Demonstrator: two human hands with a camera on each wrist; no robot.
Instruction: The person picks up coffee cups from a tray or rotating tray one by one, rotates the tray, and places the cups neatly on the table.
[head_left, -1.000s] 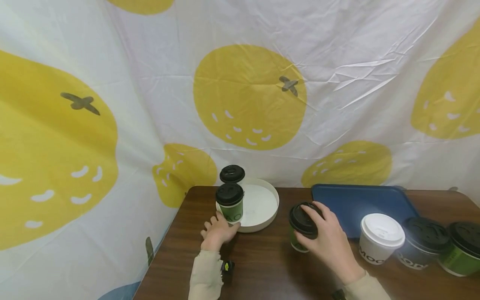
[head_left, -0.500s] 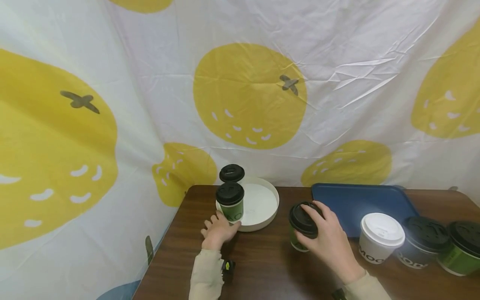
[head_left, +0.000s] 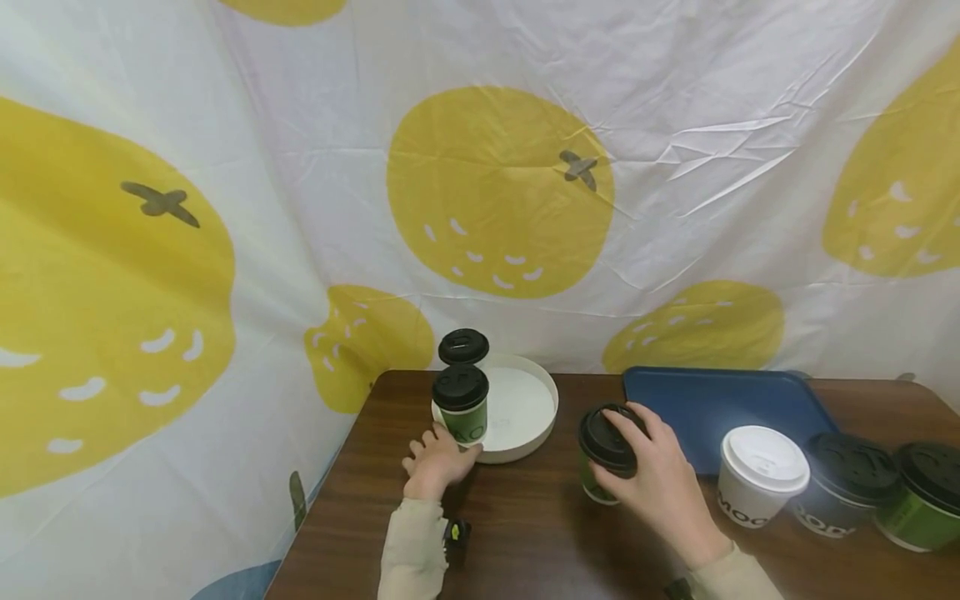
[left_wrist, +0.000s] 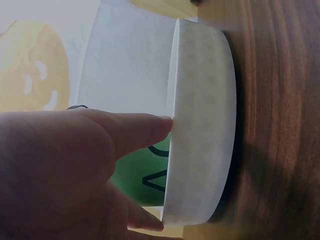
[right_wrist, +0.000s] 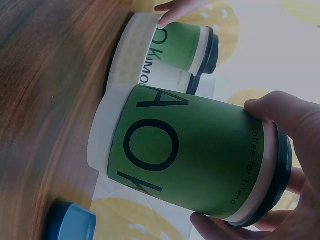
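My left hand is at the near rim of a round white tray. In the left wrist view its straight thumb touches the rim, beside a green paper coffee cup. That black-lidded cup stands in the tray, with a white, black-lidded coffee cup behind it. To the right of the tray, my right hand grips another green coffee cup near its black lid, thumb and fingers on opposite sides. Whether this cup's base touches the table cannot be told.
A blue rectangular tray lies at the back right. In front of it stand a white cup with a white lid, a black-lidded cup and a green cup. A fruit-print cloth hangs behind the wooden table.
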